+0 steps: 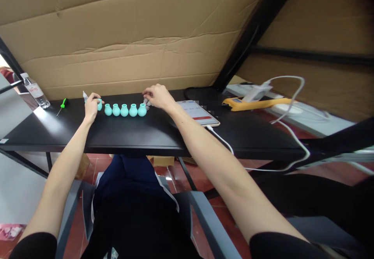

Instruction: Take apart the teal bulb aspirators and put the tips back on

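Spanning the view is a black table (140, 134) backed by cardboard (131, 36), with a phone (198, 112) on a white cable (263, 161) right of centre. Teal bulbs (125, 110) stand in a touching row near the table's far edge. The left hand (92, 105) is closed around the leftmost bulb; the right hand (157, 95) pinches a small grey piece (146, 102) at the rightmost one. A bottle (35, 91) and green screwdriver (62, 105) sit far left

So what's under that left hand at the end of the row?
Under the left hand, a teal bulb shows, with a whitish tip poking out above. The fingers cover the rest.
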The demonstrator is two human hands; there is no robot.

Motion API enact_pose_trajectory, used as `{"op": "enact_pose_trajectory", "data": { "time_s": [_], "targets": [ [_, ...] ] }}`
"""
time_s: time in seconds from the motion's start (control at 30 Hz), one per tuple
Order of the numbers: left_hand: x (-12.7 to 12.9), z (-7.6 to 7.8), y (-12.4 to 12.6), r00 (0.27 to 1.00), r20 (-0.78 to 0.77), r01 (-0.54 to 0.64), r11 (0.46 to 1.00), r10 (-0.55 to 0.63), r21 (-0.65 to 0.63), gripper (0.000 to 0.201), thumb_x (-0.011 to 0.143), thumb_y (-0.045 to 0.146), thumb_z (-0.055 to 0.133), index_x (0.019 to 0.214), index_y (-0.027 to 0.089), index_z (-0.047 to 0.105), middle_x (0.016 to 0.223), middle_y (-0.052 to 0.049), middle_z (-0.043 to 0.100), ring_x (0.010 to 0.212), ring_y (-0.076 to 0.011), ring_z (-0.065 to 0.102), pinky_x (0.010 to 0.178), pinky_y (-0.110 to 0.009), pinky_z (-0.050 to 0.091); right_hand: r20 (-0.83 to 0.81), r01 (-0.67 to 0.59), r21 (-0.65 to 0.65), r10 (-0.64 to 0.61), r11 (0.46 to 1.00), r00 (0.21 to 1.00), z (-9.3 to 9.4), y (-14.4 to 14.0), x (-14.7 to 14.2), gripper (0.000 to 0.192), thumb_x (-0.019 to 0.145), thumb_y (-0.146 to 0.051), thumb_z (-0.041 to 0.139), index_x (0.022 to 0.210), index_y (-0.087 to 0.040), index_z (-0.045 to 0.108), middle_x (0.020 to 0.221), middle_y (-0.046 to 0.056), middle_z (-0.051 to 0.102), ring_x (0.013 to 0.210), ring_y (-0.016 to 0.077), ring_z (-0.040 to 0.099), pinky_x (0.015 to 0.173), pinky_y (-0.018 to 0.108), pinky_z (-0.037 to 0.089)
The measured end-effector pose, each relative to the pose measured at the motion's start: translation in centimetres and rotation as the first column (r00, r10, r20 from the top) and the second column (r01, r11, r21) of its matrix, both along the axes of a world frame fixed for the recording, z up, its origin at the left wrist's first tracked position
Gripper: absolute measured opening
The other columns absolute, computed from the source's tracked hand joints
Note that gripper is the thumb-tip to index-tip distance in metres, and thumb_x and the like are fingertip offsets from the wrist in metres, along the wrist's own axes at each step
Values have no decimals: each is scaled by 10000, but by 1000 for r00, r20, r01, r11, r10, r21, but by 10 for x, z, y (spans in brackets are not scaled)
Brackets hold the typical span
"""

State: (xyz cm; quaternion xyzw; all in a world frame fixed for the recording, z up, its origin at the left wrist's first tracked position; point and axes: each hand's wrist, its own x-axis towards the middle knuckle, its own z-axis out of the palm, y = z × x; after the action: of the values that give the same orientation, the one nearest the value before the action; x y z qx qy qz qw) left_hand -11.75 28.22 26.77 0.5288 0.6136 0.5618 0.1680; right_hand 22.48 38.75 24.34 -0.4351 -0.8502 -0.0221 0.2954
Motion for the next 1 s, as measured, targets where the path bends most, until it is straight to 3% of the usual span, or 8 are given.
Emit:
{"op": "enact_pose_trajectory", "data": {
  "time_s": [0.27, 0.57, 0.8, 1.0],
  "targets": [
    [9, 7, -14, 986, -142, -91, 995, 85, -37, 307, 898, 31, 646, 770, 283, 527, 917, -70, 860, 954, -270, 755, 962, -418, 547, 6, 10, -24, -10, 1000, 1000, 4, -5, -1, 382, 1117, -221, 625, 1317, -175, 948, 1215, 205, 902, 1154, 426, 729, 1111, 581, 583],
    [5, 2, -10, 969, -244, -30, 999, 25, -17, 252, 868, 61, 632, 762, 285, 583, 822, -38, 819, 837, -273, 719, 858, -431, 529, 16, 33, -31, -32, 999, 999, 6, -7, -2, 360, 1123, -193, 636, 1311, -180, 943, 1244, 198, 912, 1193, 425, 759, 1133, 566, 593],
    [-11, -15, 13, 977, -209, 52, 997, -41, 49, 305, 824, -28, 651, 763, 268, 616, 689, -10, 765, 681, -223, 605, 732, -417, 441, -9, 0, -4, 0, 1000, 1000, 2, 0, 0, 310, 1125, -240, 657, 1216, -232, 954, 1167, 170, 908, 1135, 409, 746, 1078, 551, 604],
    [-15, -18, 17, 985, -159, 74, 995, -63, 65, 223, 884, 57, 668, 807, 264, 638, 757, -26, 786, 791, -247, 691, 819, -434, 520, -10, 4, -4, -4, 1000, 1000, 3, -2, -1, 326, 1118, -247, 652, 1240, -221, 953, 1187, 187, 910, 1140, 423, 767, 1094, 573, 610]
  ]
}}
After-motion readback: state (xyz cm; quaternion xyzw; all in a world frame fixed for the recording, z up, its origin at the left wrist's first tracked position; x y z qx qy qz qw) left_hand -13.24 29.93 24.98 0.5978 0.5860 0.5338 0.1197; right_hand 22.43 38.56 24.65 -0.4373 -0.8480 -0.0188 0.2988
